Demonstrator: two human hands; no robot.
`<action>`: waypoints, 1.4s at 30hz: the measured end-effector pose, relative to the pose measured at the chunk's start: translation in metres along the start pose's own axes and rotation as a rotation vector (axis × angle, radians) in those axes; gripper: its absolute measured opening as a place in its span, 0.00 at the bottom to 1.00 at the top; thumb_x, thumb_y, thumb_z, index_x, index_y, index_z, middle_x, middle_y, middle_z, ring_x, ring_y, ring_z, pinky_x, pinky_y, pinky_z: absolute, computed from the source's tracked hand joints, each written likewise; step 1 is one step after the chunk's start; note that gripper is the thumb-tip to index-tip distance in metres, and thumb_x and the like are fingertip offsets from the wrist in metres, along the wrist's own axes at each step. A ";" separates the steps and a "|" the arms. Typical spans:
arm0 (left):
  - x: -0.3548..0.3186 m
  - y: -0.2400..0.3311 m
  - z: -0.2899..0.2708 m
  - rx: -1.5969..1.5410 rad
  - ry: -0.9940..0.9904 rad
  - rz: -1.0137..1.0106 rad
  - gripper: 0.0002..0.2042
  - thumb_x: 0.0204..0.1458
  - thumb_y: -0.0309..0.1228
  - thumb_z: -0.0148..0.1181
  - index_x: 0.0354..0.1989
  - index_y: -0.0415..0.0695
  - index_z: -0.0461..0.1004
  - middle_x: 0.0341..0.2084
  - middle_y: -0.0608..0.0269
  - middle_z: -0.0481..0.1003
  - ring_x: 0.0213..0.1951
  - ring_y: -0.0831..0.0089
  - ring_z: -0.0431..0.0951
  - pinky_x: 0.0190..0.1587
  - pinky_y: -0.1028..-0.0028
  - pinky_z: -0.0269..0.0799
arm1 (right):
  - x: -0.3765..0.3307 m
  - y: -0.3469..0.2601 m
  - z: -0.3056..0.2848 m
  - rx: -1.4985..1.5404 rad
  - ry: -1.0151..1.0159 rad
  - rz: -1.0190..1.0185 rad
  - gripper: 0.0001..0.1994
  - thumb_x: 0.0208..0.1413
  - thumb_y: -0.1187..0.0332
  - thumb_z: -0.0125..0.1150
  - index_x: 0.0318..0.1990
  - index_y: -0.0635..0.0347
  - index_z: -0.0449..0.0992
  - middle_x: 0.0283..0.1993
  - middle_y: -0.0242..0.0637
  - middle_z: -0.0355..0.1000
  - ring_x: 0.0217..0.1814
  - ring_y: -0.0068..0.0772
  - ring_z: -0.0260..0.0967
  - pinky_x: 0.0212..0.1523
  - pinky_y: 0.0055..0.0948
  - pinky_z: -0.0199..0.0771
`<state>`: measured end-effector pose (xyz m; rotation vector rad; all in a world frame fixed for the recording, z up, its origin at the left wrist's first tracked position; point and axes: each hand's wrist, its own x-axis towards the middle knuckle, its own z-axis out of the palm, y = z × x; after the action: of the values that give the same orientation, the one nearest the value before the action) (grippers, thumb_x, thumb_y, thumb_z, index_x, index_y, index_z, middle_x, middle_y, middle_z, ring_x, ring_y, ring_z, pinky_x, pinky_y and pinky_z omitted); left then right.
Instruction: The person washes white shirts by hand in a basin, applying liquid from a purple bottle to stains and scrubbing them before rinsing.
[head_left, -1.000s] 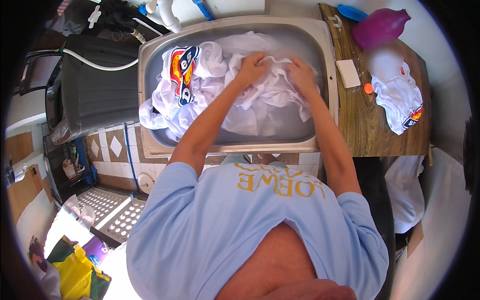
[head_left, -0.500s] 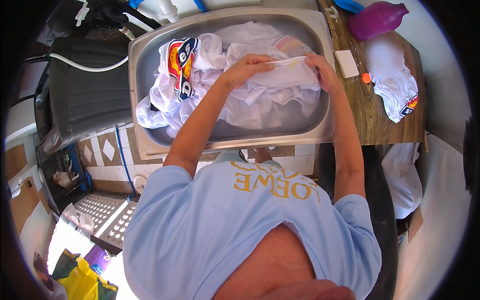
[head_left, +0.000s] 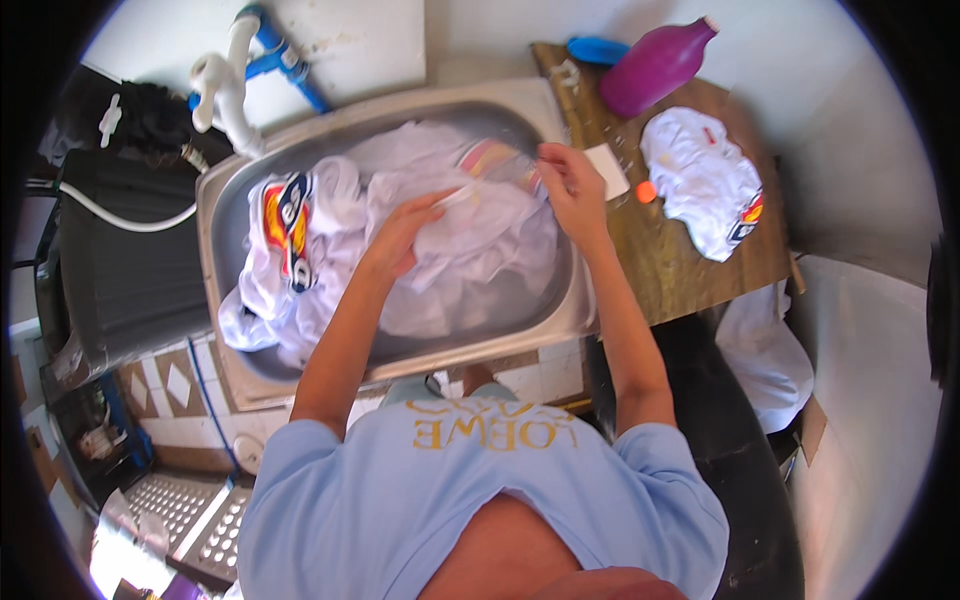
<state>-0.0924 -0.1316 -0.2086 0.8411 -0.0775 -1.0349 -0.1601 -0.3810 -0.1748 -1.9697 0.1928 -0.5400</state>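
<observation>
White wet clothes [head_left: 460,240] lie bunched in a steel sink basin [head_left: 590,318] with cloudy water; one carries a red, yellow and navy print. My left hand [head_left: 400,232] is over the middle of the heap, fingers closed on a pale edge of a white garment. Above the basin's right side is my right hand [head_left: 572,192], its fingers curled in a pinch. Whether anything sits between those fingertips is hidden. Just beyond that hand, a whitish rectangular block [head_left: 608,172] rests on the wooden table.
On the wooden table [head_left: 690,285] at right are a purple bottle [head_left: 655,68], a blue piece [head_left: 597,50], an orange cap [head_left: 646,191] and a bundled white garment [head_left: 703,185]. A white tap [head_left: 228,90] stands behind the basin. A dark padded seat [head_left: 130,255] is at left.
My right hand has let go of the stretched garment edge and lifted toward the basin's right rim. The edge between my hands has slackened. The whole view has shifted, showing the tap more fully.
</observation>
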 end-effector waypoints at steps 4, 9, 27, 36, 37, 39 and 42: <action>0.004 -0.001 0.000 -0.096 -0.042 0.044 0.24 0.53 0.26 0.51 0.60 0.32 0.61 0.54 0.50 0.69 0.53 0.63 0.73 0.58 0.67 0.68 | 0.044 0.015 -0.064 0.032 0.405 -0.041 0.39 0.45 0.70 0.70 0.62 0.66 0.53 0.59 0.43 0.58 0.57 0.33 0.61 0.52 0.28 0.65; -0.003 -0.011 -0.009 -0.185 0.027 -0.013 0.25 0.53 0.25 0.51 0.61 0.34 0.59 0.55 0.49 0.68 0.53 0.62 0.73 0.57 0.66 0.68 | 0.116 0.035 -0.094 0.049 0.314 -0.171 0.56 0.35 0.67 0.78 0.66 0.63 0.37 0.63 0.46 0.51 0.60 0.42 0.56 0.59 0.37 0.60; -0.017 -0.013 -0.017 -0.229 0.115 -0.060 0.20 0.57 0.27 0.54 0.58 0.35 0.65 0.49 0.54 0.72 0.50 0.67 0.75 0.54 0.70 0.72 | 0.091 -0.027 -0.090 -0.365 -0.073 -0.307 0.48 0.30 0.64 0.80 0.61 0.64 0.56 0.56 0.45 0.63 0.58 0.39 0.63 0.57 0.36 0.64; -0.070 0.009 -0.018 -0.236 0.034 0.003 0.21 0.57 0.27 0.52 0.59 0.35 0.63 0.52 0.54 0.71 0.51 0.67 0.74 0.55 0.69 0.70 | 0.026 -0.074 -0.040 -0.364 -0.483 -0.239 0.45 0.27 0.71 0.74 0.60 0.57 0.60 0.57 0.44 0.64 0.58 0.45 0.64 0.57 0.38 0.66; -0.075 0.011 -0.019 -0.236 0.026 0.002 0.21 0.57 0.27 0.52 0.59 0.35 0.63 0.52 0.54 0.71 0.51 0.67 0.74 0.55 0.68 0.70 | 0.024 -0.075 -0.034 -0.384 -0.500 -0.249 0.44 0.27 0.72 0.74 0.60 0.57 0.60 0.57 0.44 0.64 0.58 0.46 0.64 0.57 0.38 0.66; -0.084 0.013 -0.021 -0.240 0.014 0.001 0.21 0.57 0.27 0.52 0.60 0.35 0.63 0.52 0.54 0.70 0.51 0.67 0.74 0.55 0.68 0.70 | 0.022 -0.080 -0.020 -0.440 -0.531 -0.308 0.43 0.26 0.74 0.72 0.59 0.56 0.62 0.56 0.44 0.64 0.58 0.49 0.62 0.58 0.40 0.64; -0.087 0.016 -0.017 -0.300 0.020 0.057 0.21 0.57 0.27 0.52 0.60 0.36 0.63 0.52 0.55 0.71 0.50 0.68 0.74 0.54 0.69 0.70 | 0.023 -0.075 -0.003 -0.511 -0.571 -0.412 0.42 0.25 0.75 0.70 0.58 0.55 0.63 0.55 0.45 0.64 0.58 0.50 0.61 0.59 0.42 0.61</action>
<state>-0.1204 -0.0505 -0.1824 0.5731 0.0700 -0.9558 -0.1486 -0.3582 -0.1007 -2.5977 -0.4881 -0.1657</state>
